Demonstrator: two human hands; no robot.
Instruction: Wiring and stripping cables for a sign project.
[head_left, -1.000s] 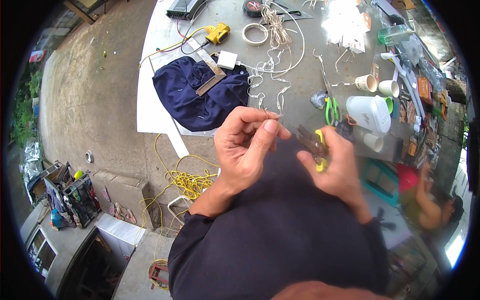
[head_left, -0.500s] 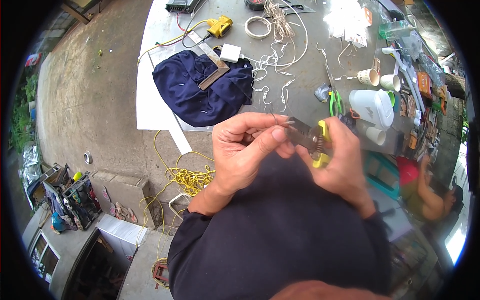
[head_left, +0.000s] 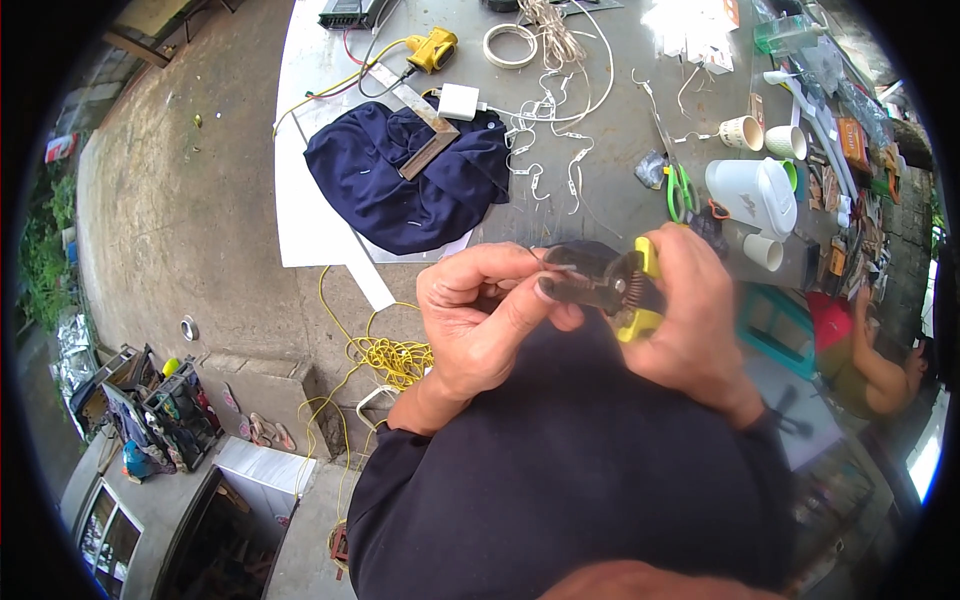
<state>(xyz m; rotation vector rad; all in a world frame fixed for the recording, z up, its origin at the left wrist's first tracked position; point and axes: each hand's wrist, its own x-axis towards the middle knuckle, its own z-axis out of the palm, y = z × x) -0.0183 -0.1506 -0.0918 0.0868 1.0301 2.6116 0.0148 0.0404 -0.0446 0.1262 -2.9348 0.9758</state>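
My left hand [head_left: 468, 325] is closed in a pinch of thumb and forefinger on a thin wire [head_left: 537, 257]. My right hand [head_left: 692, 312] grips the yellow handles of a wire stripper [head_left: 586, 287], whose dark jaws are spread apart. The wire's end lies by the jaws, close to my left fingertips; whether the jaws touch it I cannot tell. Both hands are in front of my dark shirt, at the near edge of the table [head_left: 600, 190]. Beyond my left hand is a bunched navy cloth [head_left: 400, 215] with a metal square [head_left: 432, 160] on it.
White module strings [head_left: 575, 160], a tape roll [head_left: 510, 47] and a white adapter [head_left: 458, 102] lie further back. To the right are green-handled scissors [head_left: 680, 192], a white pitcher [head_left: 745, 190] and paper cups [head_left: 740, 132]. Yellow cord [head_left: 390, 360] coils at the left; another person [head_left: 870, 375] is at far right.
The wire stripper's jaws have opened wider, and its handles have shifted slightly. My left hand keeps its pinch on the wire and has moved slightly left.
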